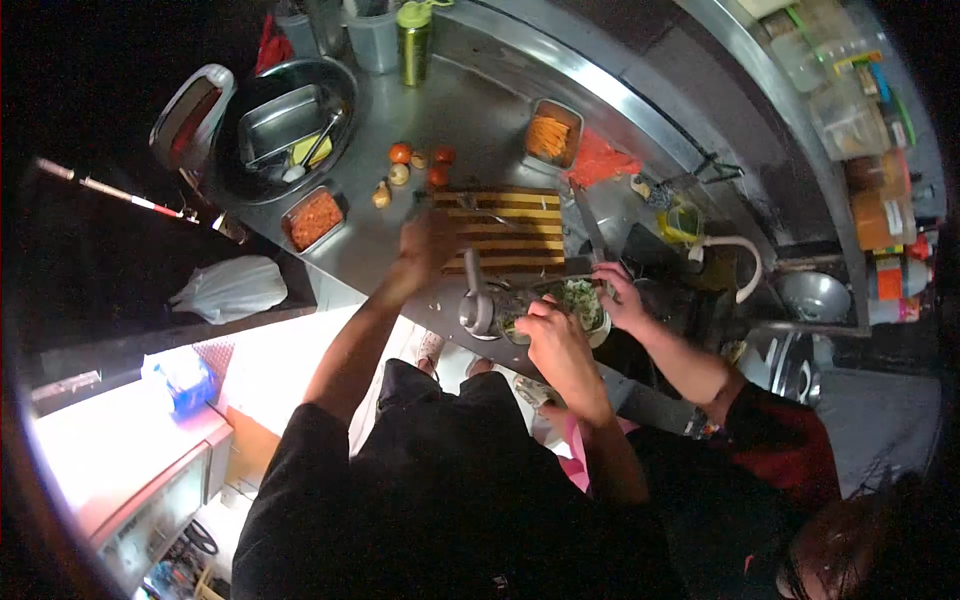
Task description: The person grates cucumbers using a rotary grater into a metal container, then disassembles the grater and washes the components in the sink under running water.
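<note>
My left hand point(428, 245), blurred by motion, is over the left edge of the striped wooden board point(510, 230); its fingers cannot be made out. A thin metal utensil point(485, 209) lies on the board. My right hand point(560, 335) is closed at the near side of a container of chopped greens point(580, 298); what its fingers pinch is hidden. Just left of it stands a grey device with an upright handle point(477, 308). A co-worker's hand point(622, 295) touches the container's right side.
Tomatoes point(400, 153) and onions point(399, 174) lie behind the board. Trays hold chopped red food point(315, 218) and orange strips point(549, 136). A black basin point(232, 150) stands at the left, a green-lidded bottle point(413, 45) at the back. The co-worker's dark red sleeve point(790, 445) is at the right.
</note>
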The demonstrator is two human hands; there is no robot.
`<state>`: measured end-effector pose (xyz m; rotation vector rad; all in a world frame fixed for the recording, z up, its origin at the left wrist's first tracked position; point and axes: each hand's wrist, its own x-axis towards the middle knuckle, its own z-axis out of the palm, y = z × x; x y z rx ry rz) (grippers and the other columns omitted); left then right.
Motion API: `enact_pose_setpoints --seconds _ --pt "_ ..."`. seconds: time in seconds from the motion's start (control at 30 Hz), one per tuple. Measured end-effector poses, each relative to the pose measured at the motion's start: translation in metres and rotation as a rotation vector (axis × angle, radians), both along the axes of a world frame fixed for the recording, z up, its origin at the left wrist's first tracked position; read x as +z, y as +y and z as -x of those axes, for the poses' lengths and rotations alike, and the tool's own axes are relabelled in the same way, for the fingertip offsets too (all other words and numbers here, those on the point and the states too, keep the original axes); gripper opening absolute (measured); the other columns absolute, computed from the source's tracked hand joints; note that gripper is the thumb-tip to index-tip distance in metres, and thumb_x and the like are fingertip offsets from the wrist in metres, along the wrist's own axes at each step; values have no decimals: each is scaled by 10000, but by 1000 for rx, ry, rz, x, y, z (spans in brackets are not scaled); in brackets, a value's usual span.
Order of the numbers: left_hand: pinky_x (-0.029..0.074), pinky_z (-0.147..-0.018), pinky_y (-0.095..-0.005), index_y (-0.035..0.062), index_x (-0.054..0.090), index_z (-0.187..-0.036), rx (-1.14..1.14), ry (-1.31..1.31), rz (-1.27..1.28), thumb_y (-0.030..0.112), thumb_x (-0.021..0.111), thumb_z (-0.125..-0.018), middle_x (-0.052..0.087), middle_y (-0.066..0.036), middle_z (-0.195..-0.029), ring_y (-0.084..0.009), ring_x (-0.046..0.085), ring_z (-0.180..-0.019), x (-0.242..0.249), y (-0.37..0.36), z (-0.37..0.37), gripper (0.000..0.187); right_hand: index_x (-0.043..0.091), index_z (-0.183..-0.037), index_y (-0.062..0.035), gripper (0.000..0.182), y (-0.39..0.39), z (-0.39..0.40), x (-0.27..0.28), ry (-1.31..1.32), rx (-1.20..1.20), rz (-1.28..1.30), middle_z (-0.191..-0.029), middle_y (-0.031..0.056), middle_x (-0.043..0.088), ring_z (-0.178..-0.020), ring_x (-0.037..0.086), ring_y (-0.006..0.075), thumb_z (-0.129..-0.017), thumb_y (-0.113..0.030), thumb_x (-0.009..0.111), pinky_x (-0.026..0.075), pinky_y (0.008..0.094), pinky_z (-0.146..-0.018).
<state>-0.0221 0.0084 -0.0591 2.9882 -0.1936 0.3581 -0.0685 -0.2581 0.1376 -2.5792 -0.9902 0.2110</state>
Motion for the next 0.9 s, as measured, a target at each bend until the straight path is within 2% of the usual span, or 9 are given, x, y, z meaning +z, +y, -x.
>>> enact_pose_setpoints --seconds 0.07,0.2,0.33,0.43,0.47,0.57,0.7,0.8,0.9 --pt "485 -618 -441 153 670 -919 5 -125 -5 367 629 -912 621 -40 -872 -250 609 -712 101 -23 4 218 691 -788 -36 147 3 0 0 -11 15 21 -856 117 643 -990 638 330 -696 57 625 525 446 -851" --pt "390 -531 -380 146 626 -849 -110 -478 130 304 729 -849 485 -41 -752 -203 513 -621 161 -57 127 189 630 -735 -67 65 5 0 4 -92 50 71 -867 96 656 -925 634 293 -715 -13 659 462 435 -844" --pt "469 -474 -395 128 594 -816 -315 24 253 216 627 -889 536 -65 -808 -213 554 -709 80 -45 194 119 672 -693 -104 67 15 -7 8 -161 55 108 -718 57 646 -818 626 246 -683 -38 666 400 389 -778" --pt "515 -517 -419 143 670 -909 -179 -262 -215 290 647 -838 624 -71 -872 -228 595 -744 -64 -20 151 165 600 -656 -99 102 15 -5 4 -154 52 40 -688 58 633 -810 629 250 -697 -16 642 405 401 -756" --pt "534 -585 -469 140 711 -968 -101 556 102 306 639 -858 642 -80 -892 -262 653 -802 -73 -11 98 212 595 -665 -101 105 15 -3 3 -133 41 37 -694 57 636 -810 629 252 -699 -12 640 405 403 -752" --pt "553 -746 -495 121 734 -997 -78 239 119 318 638 -887 697 -100 -1094 -286 694 -996 -7 4 8 246 594 -719 -94 102 19 -5 0 -155 58 79 -718 74 648 -804 630 285 -721 0 634 419 443 -776" --pt "537 -765 -471 76 689 -1092 -28 355 102 308 657 -866 685 -131 -1054 -293 676 -931 165 -26 2 325 606 -787 -56 69 10 -9 -2 -14 31 73 -750 136 649 -841 647 362 -754 -4 636 478 470 -791" --pt "489 -656 -435 85 684 -1095 -57 -389 50 324 686 -848 655 -164 -906 -320 639 -757 156 -52 79 343 605 -817 -40 68 -1 -9 -24 30 -33 45 -774 169 647 -842 648 410 -767 -17 645 491 491 -751" --pt "438 -587 -421 95 638 -893 -86 60 348 312 687 -842 586 -114 -805 -279 584 -681 155 -58 148 229 590 -836 -37 92 -2 -12 -26 55 -34 -18 -787 172 647 -816 646 427 -772 -32 656 468 521 -715"
